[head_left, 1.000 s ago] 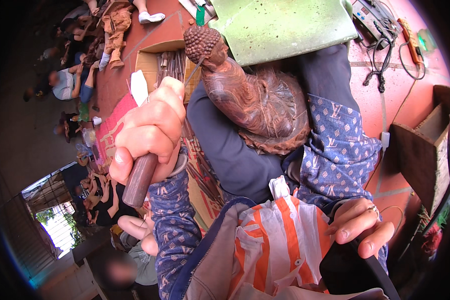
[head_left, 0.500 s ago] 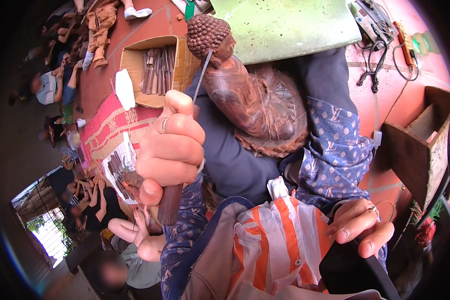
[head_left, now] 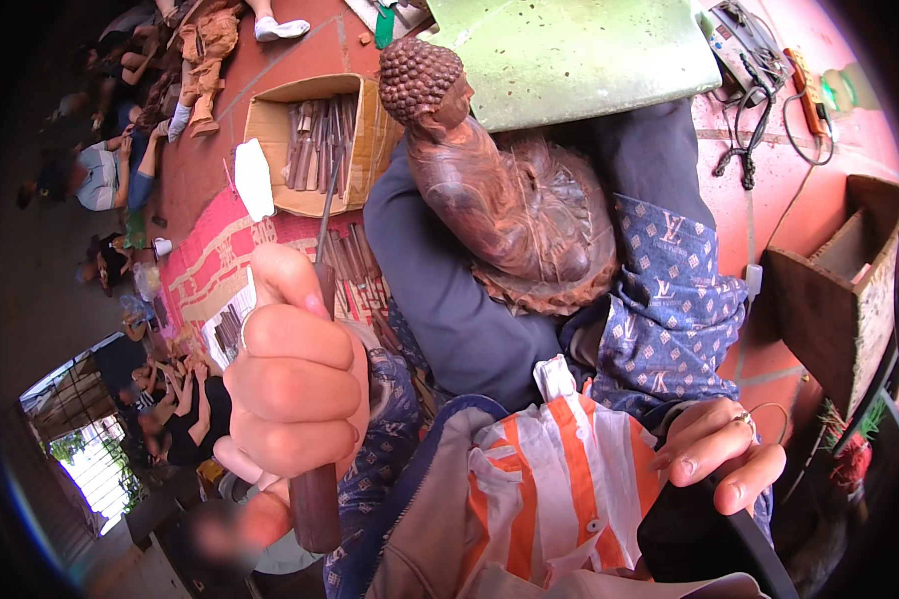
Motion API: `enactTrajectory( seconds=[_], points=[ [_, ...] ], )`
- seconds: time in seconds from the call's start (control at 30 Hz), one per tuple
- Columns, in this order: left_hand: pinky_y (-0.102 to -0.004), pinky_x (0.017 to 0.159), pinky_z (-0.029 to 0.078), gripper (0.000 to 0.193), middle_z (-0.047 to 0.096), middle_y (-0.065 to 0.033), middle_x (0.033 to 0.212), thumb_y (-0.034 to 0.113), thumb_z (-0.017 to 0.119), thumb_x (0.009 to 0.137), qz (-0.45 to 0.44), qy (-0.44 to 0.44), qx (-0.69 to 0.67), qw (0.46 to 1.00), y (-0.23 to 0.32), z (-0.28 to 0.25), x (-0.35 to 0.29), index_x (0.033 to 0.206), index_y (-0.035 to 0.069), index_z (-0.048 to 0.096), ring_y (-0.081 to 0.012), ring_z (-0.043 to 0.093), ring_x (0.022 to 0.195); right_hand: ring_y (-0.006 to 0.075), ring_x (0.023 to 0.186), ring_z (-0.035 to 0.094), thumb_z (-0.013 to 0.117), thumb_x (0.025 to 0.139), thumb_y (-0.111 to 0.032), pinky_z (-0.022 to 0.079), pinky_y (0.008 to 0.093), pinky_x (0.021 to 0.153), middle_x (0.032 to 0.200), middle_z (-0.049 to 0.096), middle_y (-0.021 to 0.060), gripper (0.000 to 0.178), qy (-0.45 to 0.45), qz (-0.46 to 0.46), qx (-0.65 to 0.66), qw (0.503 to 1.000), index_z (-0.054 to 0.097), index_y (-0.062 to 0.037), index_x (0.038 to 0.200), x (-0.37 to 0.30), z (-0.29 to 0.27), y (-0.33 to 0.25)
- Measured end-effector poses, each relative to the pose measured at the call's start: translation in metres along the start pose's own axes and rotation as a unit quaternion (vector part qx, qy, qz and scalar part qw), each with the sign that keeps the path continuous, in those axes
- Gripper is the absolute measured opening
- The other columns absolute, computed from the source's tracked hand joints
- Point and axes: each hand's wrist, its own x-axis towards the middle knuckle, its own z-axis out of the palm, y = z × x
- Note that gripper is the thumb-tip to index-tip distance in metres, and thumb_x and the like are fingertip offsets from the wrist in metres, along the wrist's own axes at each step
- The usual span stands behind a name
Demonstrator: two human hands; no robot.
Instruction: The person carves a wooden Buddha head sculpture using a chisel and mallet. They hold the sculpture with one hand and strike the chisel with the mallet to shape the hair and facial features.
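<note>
Left hand (head_left: 295,379) has drawn back, down and to the left; the blade (head_left: 328,215) it carries is off the neck of the dark carved statue (head_left: 539,210), where it lay in view half a second ago. Right hand (head_left: 714,449) and statue appear unmoved.

Grip, left: fingers together, clamped on the brown handle (head_left: 315,511), whose butt protrudes below the fist. Blade points away from the wearer and crosses the cardboard box (head_left: 370,150) in view. Grip, right: fingers bent over a black object (head_left: 694,544); whether they hold it, I cannot tell.

Statue rests on the lap, between the thighs of the dark trousers (head_left: 435,285), leaning toward its left. Its head overlaps the near left corner of the green board (head_left: 579,60) in view; contact cannot be confirmed. Loose tools (head_left: 352,262) lie by the right edge of the red sheet (head_left: 210,230).

Assessment: good practice would call for seating the statue firmly between the thighs, bracing its base with the right hand behind the cutting edge, and taking short, shallow strokes. A slip could score the finished curls.
</note>
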Motion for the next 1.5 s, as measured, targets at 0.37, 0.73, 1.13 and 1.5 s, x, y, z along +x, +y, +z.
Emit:
enactTrajectory(
  seconds=[0.37,0.73,1.13,1.5],
  points=[
    [-0.0313,0.056,0.036,0.042,0.045,-0.0070,0.063,0.048,0.039,0.088,-0.037,0.151,0.034,0.987,0.013,0.008,-0.026,0.074,0.009,0.040,-0.0193,0.044,0.060,0.0259,0.069,0.063,0.053,0.089,-0.033,0.049,0.0264,0.050,0.103,0.060,0.0178,0.028,0.000,-0.035,0.036,0.999,0.051,-0.0142,0.109,-0.010,-0.004,-0.002],
    [-0.0393,0.074,0.056,0.037,0.049,-0.0320,0.112,0.028,0.048,0.091,-0.186,0.080,0.209,0.957,0.009,0.034,-0.038,0.101,-0.007,0.051,-0.0374,0.061,0.093,0.0266,0.072,0.062,0.054,0.088,-0.031,0.050,0.0264,0.053,0.105,0.058,0.0194,0.028,0.006,-0.075,0.057,0.996,0.051,-0.0132,0.110,-0.020,-0.014,-0.007],
    [-0.0368,0.083,0.051,0.023,0.051,-0.0298,0.117,0.010,0.053,0.087,-0.219,0.022,0.300,0.928,0.003,0.043,-0.051,0.105,-0.004,0.052,-0.0342,0.058,0.103,0.0258,0.076,0.060,0.057,0.087,-0.031,0.050,0.0262,0.058,0.105,0.058,0.0188,0.031,0.008,-0.077,0.057,0.995,0.050,-0.0133,0.111,-0.019,-0.016,-0.009],
    [-0.0340,0.081,0.051,0.021,0.059,-0.0249,0.108,0.004,0.060,0.078,-0.213,0.002,0.398,0.892,0.013,0.049,-0.032,0.098,-0.002,0.060,-0.0300,0.062,0.095,0.0267,0.075,0.061,0.054,0.088,-0.031,0.050,0.0266,0.055,0.106,0.058,0.0193,0.029,-0.004,-0.079,0.071,0.994,0.051,-0.0136,0.111,-0.017,-0.020,-0.009]
  ],
)
